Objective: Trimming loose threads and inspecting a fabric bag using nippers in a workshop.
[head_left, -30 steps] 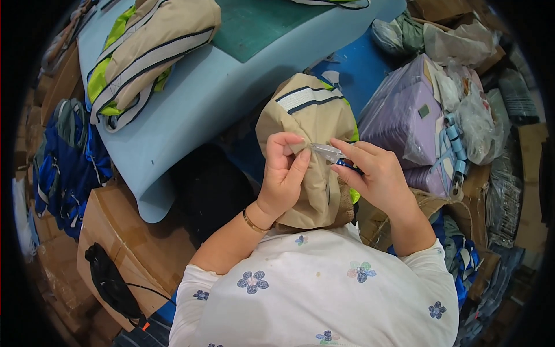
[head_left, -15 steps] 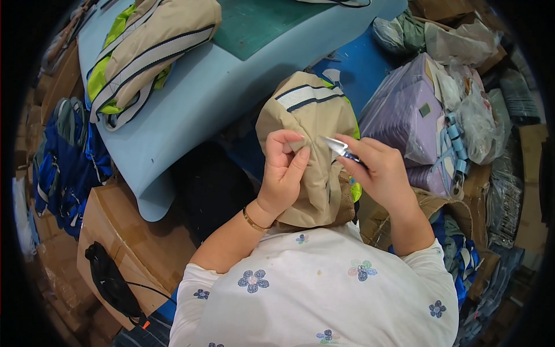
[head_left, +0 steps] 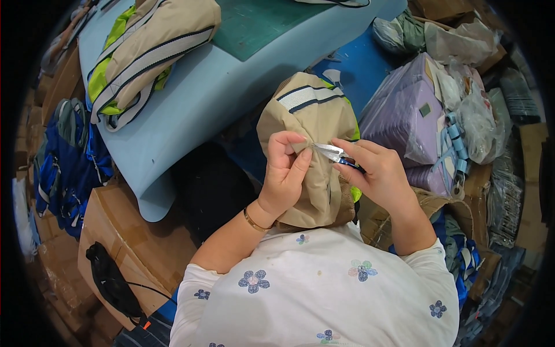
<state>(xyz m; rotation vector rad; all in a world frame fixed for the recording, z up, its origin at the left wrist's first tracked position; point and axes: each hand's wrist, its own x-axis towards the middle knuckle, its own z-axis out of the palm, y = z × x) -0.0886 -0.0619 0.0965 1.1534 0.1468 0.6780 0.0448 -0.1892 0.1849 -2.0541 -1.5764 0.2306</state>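
On my lap rests a beige fabric bag (head_left: 315,196) with a white, dark-edged stripe across its far end and lime green at its right side. A fold of the beige cloth is pinched between the thumb and fingers of my left hand (head_left: 285,165). My right hand (head_left: 376,170) grips small thread snips (head_left: 330,151) with silver blades and a dark blue handle. The blade tips point left and meet the cloth right beside my left fingertips. Any thread at the tips is too small to make out.
A light blue covered table (head_left: 196,98) stands ahead, bearing a green mat (head_left: 260,26) and another beige and lime bag (head_left: 156,52). Blue bags (head_left: 69,162) and a cardboard box (head_left: 133,231) are at left. Plastic-wrapped purple stacks (head_left: 399,107) stand at right.
The snips in my right hand have moved left, so their tips now reach the cloth at my left fingertips. My left hand keeps its pinch, almost in the same place.
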